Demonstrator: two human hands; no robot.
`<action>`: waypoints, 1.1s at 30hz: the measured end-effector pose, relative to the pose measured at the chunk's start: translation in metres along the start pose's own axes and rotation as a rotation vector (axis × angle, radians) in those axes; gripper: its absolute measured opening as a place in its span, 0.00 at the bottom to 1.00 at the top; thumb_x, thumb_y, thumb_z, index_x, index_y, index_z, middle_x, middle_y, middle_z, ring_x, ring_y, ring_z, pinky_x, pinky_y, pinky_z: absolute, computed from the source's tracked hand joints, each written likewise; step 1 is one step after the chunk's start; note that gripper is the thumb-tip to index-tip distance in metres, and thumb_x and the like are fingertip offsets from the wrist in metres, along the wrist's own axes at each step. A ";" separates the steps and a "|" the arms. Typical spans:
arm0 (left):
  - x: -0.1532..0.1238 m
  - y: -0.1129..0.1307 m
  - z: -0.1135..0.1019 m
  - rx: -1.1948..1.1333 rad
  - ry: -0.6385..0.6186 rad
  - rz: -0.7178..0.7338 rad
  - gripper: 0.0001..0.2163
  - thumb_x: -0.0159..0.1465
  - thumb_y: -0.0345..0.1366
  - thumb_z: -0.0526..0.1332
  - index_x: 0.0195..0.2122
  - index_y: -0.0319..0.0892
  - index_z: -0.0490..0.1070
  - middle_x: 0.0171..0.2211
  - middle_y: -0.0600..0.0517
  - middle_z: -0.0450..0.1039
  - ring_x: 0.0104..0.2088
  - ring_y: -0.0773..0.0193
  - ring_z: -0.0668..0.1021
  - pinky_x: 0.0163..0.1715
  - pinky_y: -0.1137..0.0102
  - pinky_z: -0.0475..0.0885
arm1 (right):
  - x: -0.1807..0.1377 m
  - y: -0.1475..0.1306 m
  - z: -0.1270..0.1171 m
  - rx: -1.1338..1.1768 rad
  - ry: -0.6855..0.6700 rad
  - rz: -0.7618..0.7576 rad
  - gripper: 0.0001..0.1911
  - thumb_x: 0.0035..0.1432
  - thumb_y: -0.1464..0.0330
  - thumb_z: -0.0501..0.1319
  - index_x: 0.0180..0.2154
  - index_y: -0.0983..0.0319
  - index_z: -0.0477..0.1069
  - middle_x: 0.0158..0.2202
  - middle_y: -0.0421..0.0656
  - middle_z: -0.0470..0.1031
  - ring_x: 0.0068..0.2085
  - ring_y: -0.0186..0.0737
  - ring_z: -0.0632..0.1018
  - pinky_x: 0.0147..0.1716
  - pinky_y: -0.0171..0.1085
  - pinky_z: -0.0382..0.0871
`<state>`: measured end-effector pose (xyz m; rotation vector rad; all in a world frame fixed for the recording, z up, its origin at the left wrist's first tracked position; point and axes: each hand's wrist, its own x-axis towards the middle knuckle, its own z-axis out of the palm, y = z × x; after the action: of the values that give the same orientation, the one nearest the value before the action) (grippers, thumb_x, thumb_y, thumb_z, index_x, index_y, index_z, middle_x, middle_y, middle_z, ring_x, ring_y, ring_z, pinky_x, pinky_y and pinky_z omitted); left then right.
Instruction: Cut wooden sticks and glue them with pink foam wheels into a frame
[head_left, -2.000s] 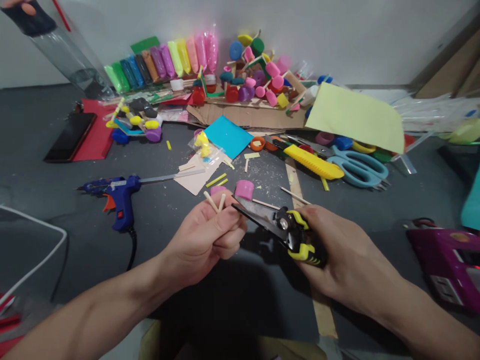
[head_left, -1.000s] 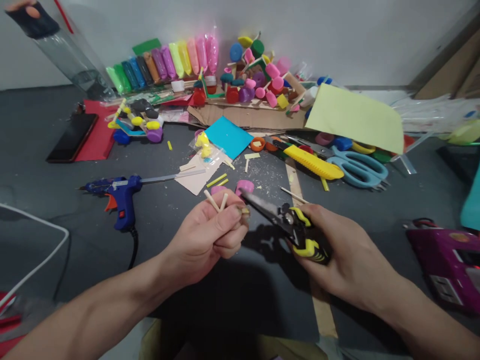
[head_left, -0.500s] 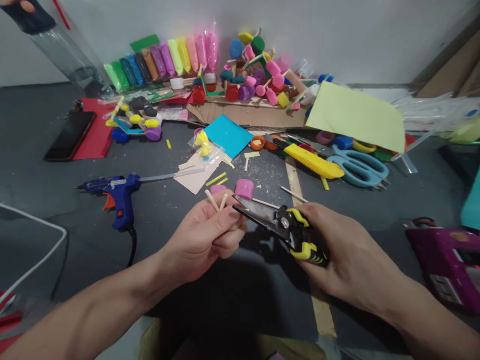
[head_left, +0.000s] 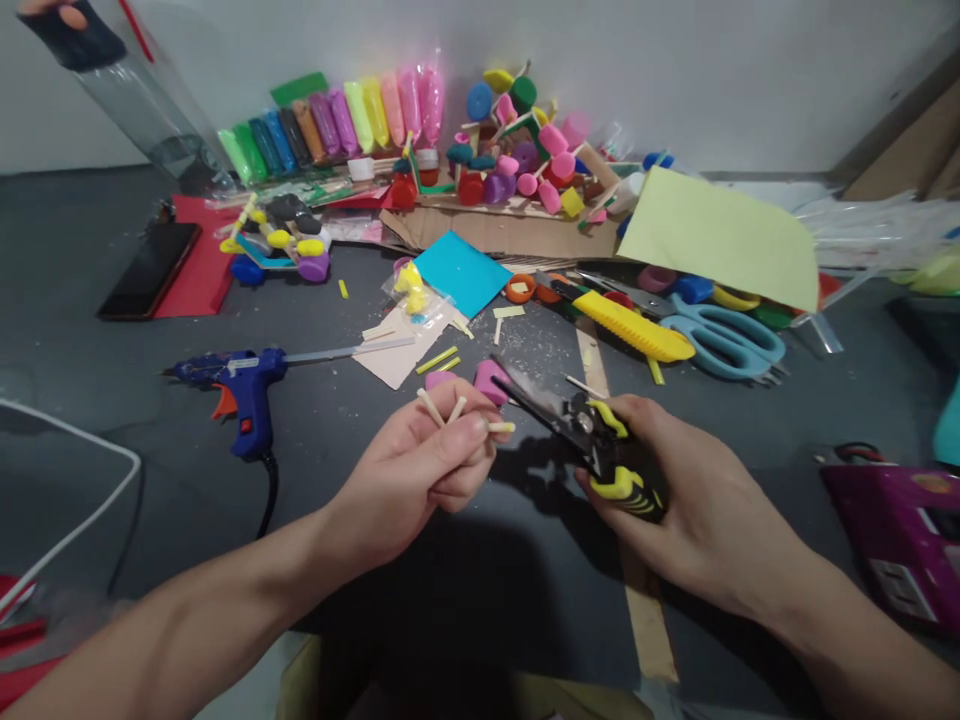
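Note:
Short pale wooden sticks (head_left: 430, 408) are pinched in my left hand (head_left: 424, 455). Two of them stick up, and another with a yellowish tip points right past the thumb. My right hand (head_left: 690, 490) is wrapped round the yellow-and-black handles of a cutter (head_left: 581, 425), its dark blades parted and apart from the sticks. Just beyond the blades is a pink clay piece (head_left: 491, 380), partly hidden, and a second pink piece (head_left: 441, 379) lies behind my left fingers. A thin stick (head_left: 583, 386) rests on the table near the cutter.
A blue glue gun (head_left: 244, 390) lies left with its cord trailing. Behind my hands are a blue sheet (head_left: 461, 272), a yellow utility knife (head_left: 637, 327) and blue-handled scissors (head_left: 731, 340). Coloured clay packs (head_left: 330, 120) line the wall. A purple box (head_left: 892, 540) sits right.
The cutter has moved right and away from my left hand, its blades now off the sticks. A stick end now shows past my left thumb. The view has shifted slightly.

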<state>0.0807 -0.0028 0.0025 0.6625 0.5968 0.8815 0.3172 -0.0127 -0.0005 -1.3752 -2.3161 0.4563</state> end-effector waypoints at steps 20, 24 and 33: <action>-0.009 -0.002 -0.004 0.596 0.130 0.061 0.11 0.70 0.43 0.59 0.35 0.42 0.72 0.25 0.57 0.60 0.22 0.71 0.58 0.21 0.74 0.54 | -0.001 0.006 -0.005 -0.001 -0.074 -0.075 0.15 0.55 0.69 0.61 0.46 0.59 0.65 0.36 0.45 0.75 0.33 0.46 0.78 0.29 0.40 0.71; -0.011 0.001 -0.005 0.586 0.135 -0.021 0.11 0.71 0.42 0.56 0.34 0.43 0.68 0.26 0.58 0.58 0.23 0.70 0.56 0.21 0.74 0.53 | -0.002 0.007 -0.007 -0.029 -0.077 -0.083 0.14 0.56 0.69 0.60 0.45 0.59 0.65 0.35 0.45 0.75 0.34 0.47 0.78 0.29 0.40 0.70; -0.005 0.002 -0.004 0.230 0.019 -0.105 0.11 0.70 0.35 0.55 0.30 0.42 0.64 0.22 0.60 0.52 0.21 0.73 0.52 0.19 0.76 0.51 | -0.001 0.008 -0.009 -0.023 -0.072 -0.023 0.15 0.52 0.70 0.60 0.44 0.58 0.64 0.35 0.45 0.75 0.32 0.47 0.77 0.28 0.41 0.72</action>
<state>0.0745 -0.0051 0.0021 0.8232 0.7505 0.7273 0.3284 -0.0096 0.0031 -1.3618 -2.3991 0.4810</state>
